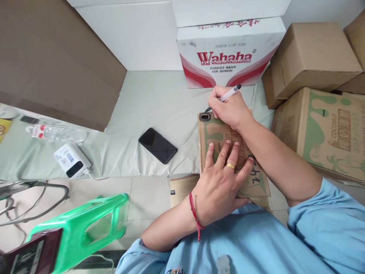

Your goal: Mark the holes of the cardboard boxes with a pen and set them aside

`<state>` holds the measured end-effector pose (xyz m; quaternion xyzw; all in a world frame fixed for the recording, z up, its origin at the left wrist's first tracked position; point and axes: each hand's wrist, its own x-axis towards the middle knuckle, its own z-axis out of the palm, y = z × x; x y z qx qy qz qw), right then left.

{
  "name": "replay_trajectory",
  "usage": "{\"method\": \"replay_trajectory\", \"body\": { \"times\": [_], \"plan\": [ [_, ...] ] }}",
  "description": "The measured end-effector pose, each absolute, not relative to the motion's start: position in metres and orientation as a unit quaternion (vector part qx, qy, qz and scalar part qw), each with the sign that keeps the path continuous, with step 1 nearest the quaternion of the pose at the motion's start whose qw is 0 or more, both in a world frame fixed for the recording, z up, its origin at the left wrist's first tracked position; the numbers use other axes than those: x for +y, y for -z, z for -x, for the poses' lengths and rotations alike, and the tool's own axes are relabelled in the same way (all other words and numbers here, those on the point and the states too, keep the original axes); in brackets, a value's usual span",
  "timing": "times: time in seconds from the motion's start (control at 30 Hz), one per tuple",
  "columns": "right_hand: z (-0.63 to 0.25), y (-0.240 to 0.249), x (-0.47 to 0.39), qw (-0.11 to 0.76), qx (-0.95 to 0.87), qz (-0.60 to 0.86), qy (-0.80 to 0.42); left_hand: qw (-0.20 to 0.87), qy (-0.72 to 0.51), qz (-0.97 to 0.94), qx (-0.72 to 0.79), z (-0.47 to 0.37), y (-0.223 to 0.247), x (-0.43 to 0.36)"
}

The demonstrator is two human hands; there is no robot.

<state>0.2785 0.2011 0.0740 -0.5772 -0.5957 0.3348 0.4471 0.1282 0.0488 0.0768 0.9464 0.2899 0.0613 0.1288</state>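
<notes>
My right hand (229,106) is closed round a white pen (228,94) with a black end cap. Its tip meets the upper left corner of a flat piece of brown cardboard (209,133), beside a dark scribbled patch (205,117) with a hole-like middle. My left hand (221,179) lies flat with spread fingers on the same cardboard, pressing over its green and brown print. A gold ring sits on one finger and a red cord circles the wrist. Black handwriting (254,171) shows to the right of the left hand's fingers.
A black phone (157,145) lies on the pale tablecloth (148,99). Left of it are a power bank (72,160) and a plastic bottle (57,133). A Wahaha carton (228,57) stands behind; boxes (313,57) are stacked right. A green stool (80,228) stands below the table edge.
</notes>
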Motion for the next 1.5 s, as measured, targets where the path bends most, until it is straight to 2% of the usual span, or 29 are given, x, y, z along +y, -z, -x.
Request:
{"method": "replay_trajectory", "body": {
  "times": [0.47,0.77,0.97,1.07,1.17,1.23,1.27,1.33,1.4,1.5],
  "plan": [
    [-0.285,-0.07,0.206,0.443,-0.606,0.605,-0.265,0.131,-0.052,-0.946,0.29,-0.128,-0.078,0.05],
    [-0.282,-0.073,0.201,0.419,-0.659,0.55,-0.295,0.139,-0.056,-0.945,0.289,-0.127,-0.078,0.049],
    [-0.278,-0.078,0.197,0.5,-0.613,0.527,-0.31,0.141,-0.055,-0.944,0.292,-0.128,-0.076,0.052],
    [-0.279,-0.077,0.2,0.532,-0.588,0.537,-0.286,0.149,-0.107,-0.945,0.27,-0.123,-0.074,0.052],
    [-0.28,-0.076,0.203,0.547,-0.578,0.545,-0.265,0.189,-0.268,-0.911,0.249,-0.107,-0.067,0.049],
    [-0.281,-0.075,0.205,0.556,-0.574,0.547,-0.251,0.174,-0.397,-0.836,0.336,-0.088,-0.055,0.046],
    [-0.281,-0.075,0.205,0.557,-0.574,0.548,-0.245,0.139,-0.441,-0.778,0.426,-0.077,-0.046,0.047],
    [-0.282,-0.074,0.207,0.552,-0.575,0.556,-0.235,0.062,-0.476,-0.659,0.579,-0.054,-0.024,0.051],
    [-0.284,-0.071,0.209,0.543,-0.581,0.562,-0.225,0.022,-0.398,-0.585,0.706,-0.033,-0.002,0.061],
    [-0.286,-0.066,0.213,0.535,-0.593,0.562,-0.217,0.036,-0.198,-0.522,0.829,-0.016,0.023,0.081]
  ]
}}
